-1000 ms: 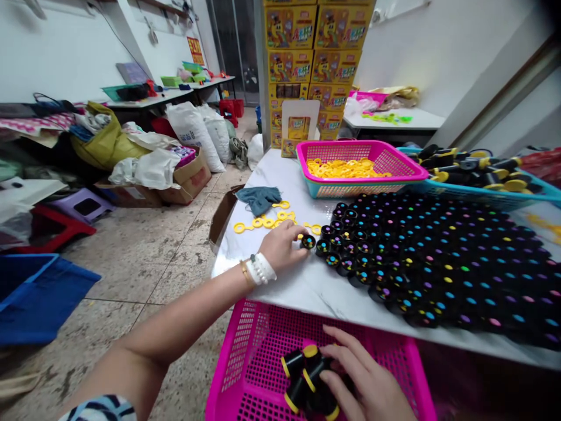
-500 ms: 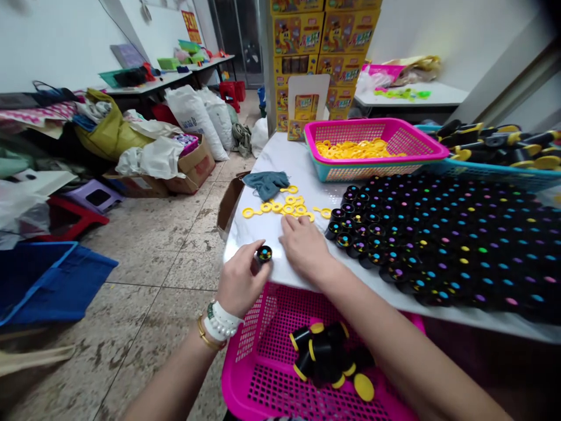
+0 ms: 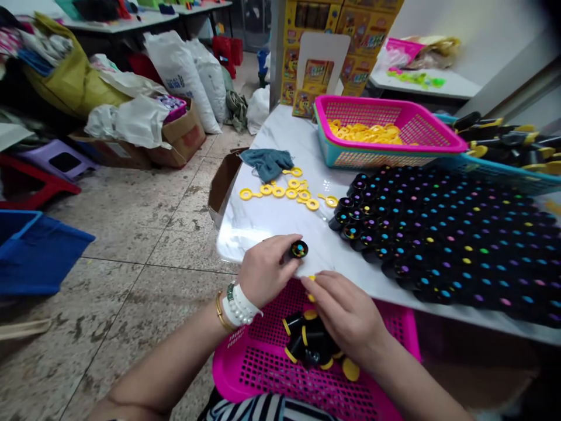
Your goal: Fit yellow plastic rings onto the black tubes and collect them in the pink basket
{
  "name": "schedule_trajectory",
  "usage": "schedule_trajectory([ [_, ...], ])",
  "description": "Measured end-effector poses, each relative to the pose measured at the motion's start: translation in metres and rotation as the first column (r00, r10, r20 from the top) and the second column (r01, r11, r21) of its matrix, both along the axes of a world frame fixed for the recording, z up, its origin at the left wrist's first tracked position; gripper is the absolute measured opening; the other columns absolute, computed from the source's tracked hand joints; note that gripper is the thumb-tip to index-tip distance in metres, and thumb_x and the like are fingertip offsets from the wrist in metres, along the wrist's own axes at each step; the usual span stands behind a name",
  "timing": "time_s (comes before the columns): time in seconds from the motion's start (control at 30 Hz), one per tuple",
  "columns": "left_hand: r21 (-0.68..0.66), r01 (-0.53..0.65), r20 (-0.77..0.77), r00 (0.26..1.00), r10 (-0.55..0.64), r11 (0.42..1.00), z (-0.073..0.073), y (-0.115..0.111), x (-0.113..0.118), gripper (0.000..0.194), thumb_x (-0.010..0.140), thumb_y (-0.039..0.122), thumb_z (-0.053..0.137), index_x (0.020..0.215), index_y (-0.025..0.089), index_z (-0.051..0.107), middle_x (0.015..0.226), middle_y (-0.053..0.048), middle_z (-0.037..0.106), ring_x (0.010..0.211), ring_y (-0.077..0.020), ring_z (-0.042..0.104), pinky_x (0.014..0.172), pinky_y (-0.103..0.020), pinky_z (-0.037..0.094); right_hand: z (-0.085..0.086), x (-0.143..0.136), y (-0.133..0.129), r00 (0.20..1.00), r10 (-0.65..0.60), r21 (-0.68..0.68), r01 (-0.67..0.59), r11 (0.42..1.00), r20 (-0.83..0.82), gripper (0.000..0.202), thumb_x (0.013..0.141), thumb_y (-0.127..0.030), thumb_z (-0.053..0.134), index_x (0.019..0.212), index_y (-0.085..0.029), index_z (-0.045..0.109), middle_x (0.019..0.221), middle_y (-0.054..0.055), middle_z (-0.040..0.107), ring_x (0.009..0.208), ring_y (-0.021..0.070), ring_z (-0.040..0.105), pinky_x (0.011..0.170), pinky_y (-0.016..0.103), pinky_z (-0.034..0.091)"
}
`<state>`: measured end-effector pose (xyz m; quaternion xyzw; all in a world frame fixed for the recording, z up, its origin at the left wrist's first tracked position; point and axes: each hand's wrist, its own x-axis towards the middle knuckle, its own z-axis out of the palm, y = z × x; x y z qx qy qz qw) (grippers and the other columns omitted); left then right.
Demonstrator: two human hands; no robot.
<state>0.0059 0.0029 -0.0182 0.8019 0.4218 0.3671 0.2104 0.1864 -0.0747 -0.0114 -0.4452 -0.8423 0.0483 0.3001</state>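
Note:
My left hand [image 3: 267, 269] is closed around a small black cylinder [image 3: 299, 249], its open-looking end with coloured bits facing up. Just right of it, my right hand [image 3: 346, 313] pinches a yellow ring-shaped piece [image 3: 311, 287], mostly hidden by the fingers. Both hands are over the table's front edge, above a pink basket [image 3: 245, 374]. Inside that basket lie several black cylinders with yellow caps [image 3: 313, 336]. Loose yellow rings with tabs [image 3: 291, 193] are scattered on the white table [image 3: 263, 225] beyond my hands.
Rows of black cylinders [image 3: 447, 240] cover the table's right side. A pink-rimmed basket [image 3: 390, 105] of yellow rings stands behind, beside a blue basket [image 3: 504, 169] with black and yellow pieces. A dark teal cloth [image 3: 267, 164] lies at the left edge; stacked yellow boxes [image 3: 363, 41] rise behind.
My right hand has drawn back from the loose rings toward me with one yellow ring. My left hand has moved right with the cylinder. The view has tilted down.

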Motion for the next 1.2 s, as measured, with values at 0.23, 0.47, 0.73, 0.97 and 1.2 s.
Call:
schedule_trajectory([
  [0.23,0.001,0.083,0.014,0.996,-0.083,0.997,0.002,-0.01,0.004,0.024,0.081,0.019,0.066,0.105,0.019,0.065,0.09,-0.003,0.072,0.079,-0.0157,0.062,0.075,-0.033,0.051,0.021,-0.003,0.017,0.635,-0.534,-0.609,0.123,0.784,-0.559,0.01,0.081,-0.029,0.071,0.085,-0.022,0.077,0.082,0.002,0.071,0.06,0.0121,0.064,0.054,0.024,0.055],
  [0.47,-0.056,0.098,0.046,0.994,-0.096,0.994,0.005,-0.01,0.005,0.03,0.079,0.017,0.066,0.108,0.02,0.066,0.092,-0.004,0.067,0.086,-0.0164,0.061,0.077,-0.033,0.052,0.014,-0.01,0.041,0.569,-0.585,-0.687,0.046,0.725,-0.578,0.015,0.076,-0.033,0.074,0.085,-0.023,0.08,0.075,0.002,0.068,0.067,0.0145,0.062,0.058,0.026,0.052],
  [0.73,-0.148,0.078,-0.097,0.991,-0.093,0.986,0.013,-0.014,0.006,0.019,0.082,0.023,0.064,0.1,0.02,0.069,0.07,0.001,0.061,0.066,-0.0132,0.057,0.062,-0.026,0.045,0.018,-0.018,0.042,0.526,-0.658,-0.746,0.065,0.663,-0.539,0.018,0.076,-0.034,0.074,0.082,-0.017,0.078,0.045,-0.004,0.055,0.038,0.0061,0.041,0.037,0.018,0.034],
  [0.97,-0.532,0.156,0.232,0.972,-0.034,0.832,0.018,-0.018,0.008,0.023,0.091,0.035,0.055,0.099,0.015,0.063,0.058,0.004,0.057,0.046,-0.0062,0.048,0.043,-0.018,0.036,0.018,-0.02,0.041,0.536,-0.637,-0.733,0.049,0.678,-0.554,0.018,0.078,-0.034,0.072,0.083,-0.017,0.075,0.05,-0.004,0.059,0.037,0.006,0.044,0.035,0.017,0.033],
  [1.2,-0.272,0.017,0.134,0.991,0.02,0.962,0.001,-0.033,0.014,0.038,0.09,0.037,0.058,0.122,0.017,0.053,0.076,-0.001,0.062,0.063,-0.0117,0.058,0.058,-0.024,0.05,0.009,-0.018,0.037,0.604,-0.573,-0.654,0.109,0.748,-0.555,0.024,0.083,-0.037,0.066,0.094,-0.019,0.077,0.07,0.002,0.063,0.054,0.0116,0.055,0.043,0.022,0.045],
])
